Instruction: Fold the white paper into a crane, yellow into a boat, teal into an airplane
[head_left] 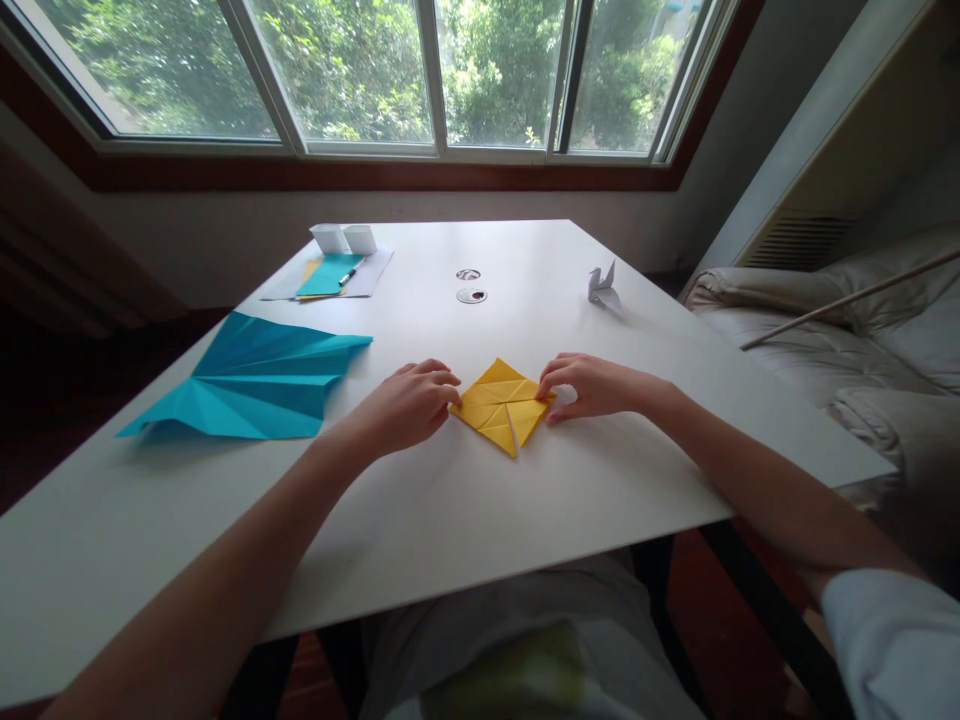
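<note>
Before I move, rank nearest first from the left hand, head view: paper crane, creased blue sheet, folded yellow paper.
1. Folded yellow paper: at the left hand, right side.
2. Creased blue sheet: on the hand's left.
3. Paper crane: farther ahead, to the right.

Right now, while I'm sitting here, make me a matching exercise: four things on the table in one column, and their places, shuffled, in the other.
Things:
1. Yellow paper
2. Turquoise sheet
3. White paper bird
4. Pen

Places:
A. On the stacked sheets, far left of the table
B. Left of the left hand, spread out and creased
C. Between the left hand and the right hand
D. Toward the table's far right

Pairs: 1-C, 2-B, 3-D, 4-A.
</note>
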